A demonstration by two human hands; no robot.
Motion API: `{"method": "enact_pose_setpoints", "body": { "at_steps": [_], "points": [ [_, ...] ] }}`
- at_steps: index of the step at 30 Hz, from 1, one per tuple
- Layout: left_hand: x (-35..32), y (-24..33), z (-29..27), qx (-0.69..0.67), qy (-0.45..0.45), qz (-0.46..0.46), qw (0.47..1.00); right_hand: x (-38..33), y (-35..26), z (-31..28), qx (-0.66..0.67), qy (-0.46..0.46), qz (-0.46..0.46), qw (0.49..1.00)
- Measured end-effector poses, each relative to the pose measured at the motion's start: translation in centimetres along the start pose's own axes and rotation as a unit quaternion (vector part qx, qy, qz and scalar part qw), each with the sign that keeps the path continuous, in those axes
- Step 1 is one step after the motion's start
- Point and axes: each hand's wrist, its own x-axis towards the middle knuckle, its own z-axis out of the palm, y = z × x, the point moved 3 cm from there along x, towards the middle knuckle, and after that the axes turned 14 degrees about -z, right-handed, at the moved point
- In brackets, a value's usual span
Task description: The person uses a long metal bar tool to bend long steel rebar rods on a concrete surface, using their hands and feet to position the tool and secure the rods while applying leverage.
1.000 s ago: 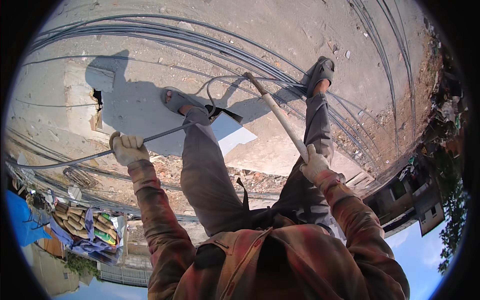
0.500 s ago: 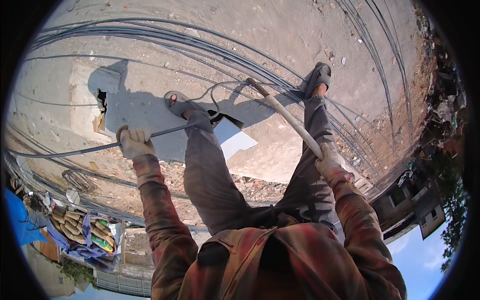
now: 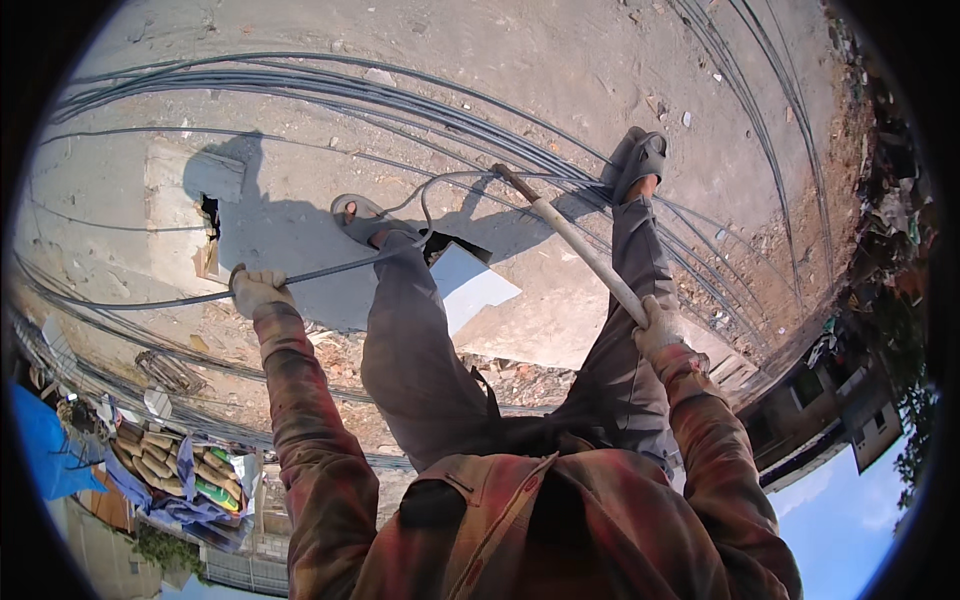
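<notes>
My left hand [image 3: 262,291], in a pale work glove, is closed around a long grey rebar [image 3: 345,267] at the left. The rebar runs past my left shin, then curves up and over toward the dark end of a pale pipe [image 3: 590,255]. My right hand [image 3: 661,326], also gloved, is closed round the pipe's near end at my right thigh. The pipe slants away to the far left, and its dark tip [image 3: 502,171] meets the bent bar near the ground. Whether the tip is slipped over the bar or only touches it, I cannot tell.
Several long grey bars [image 3: 440,118] cross the ground ahead, some passing under my right sandal [image 3: 640,165]. Between my feet, a pale broken slab [image 3: 475,285] lies beside a dark hole [image 3: 465,247]. More bars [image 3: 775,130] and rubble [image 3: 530,375] lie around.
My left hand has shifted slightly left and down with the rebar in it. The right hand and pipe have barely moved. The view has shifted a little.
</notes>
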Motion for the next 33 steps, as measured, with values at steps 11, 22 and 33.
{"method": "enact_pose_setpoints", "body": {
  "at_steps": [11,22,33],
  "points": [
    [-1.6,1.2,5.4,0.196,0.318,0.235,0.897,1.4,-1.4,-4.3,-0.081,-0.056,-0.005,0.995],
    [9.4,5.5,15.4,0.229,0.264,0.216,0.912,1.7,-5.4,-6.3,-0.072,-0.077,0.068,0.992],
    [15.5,3.7,30.2,0.310,0.091,0.289,0.901,9.5,-14.2,-17.1,-0.204,-0.153,-0.013,0.967]
  ]
}}
